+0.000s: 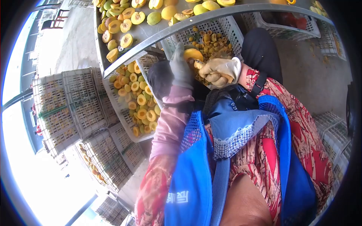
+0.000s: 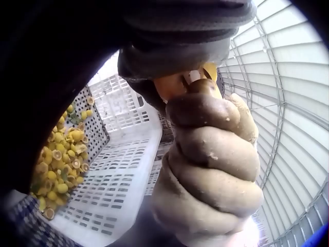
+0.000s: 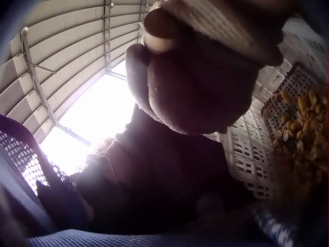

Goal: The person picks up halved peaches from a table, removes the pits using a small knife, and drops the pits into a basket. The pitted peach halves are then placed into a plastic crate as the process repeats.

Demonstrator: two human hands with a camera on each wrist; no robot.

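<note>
My left hand (image 1: 180, 67), in a grey glove, holds a yellow-orange peach (image 1: 194, 55) over a crate of fruit pieces. In the left wrist view its glove (image 2: 175, 59) covers most of the peach (image 2: 169, 86). The right hand (image 1: 220, 71), in a cream glove, is curled round a short tool with a wooden handle (image 3: 160, 24). This hand's knuckles (image 2: 213, 149) sit right below the peach in the left wrist view. The tool's working end meets the fruit and is largely hidden, so I cannot tell its exact kind.
A white crate (image 1: 230, 32) with small fruit pieces stands between the knees. Left of it is a crate (image 1: 141, 137) of halved peaches. A metal-edged table (image 1: 151, 39) bearing peaches runs across the front. Stacked crates (image 1: 71, 105) stand at left, another crate (image 1: 290, 34) at right.
</note>
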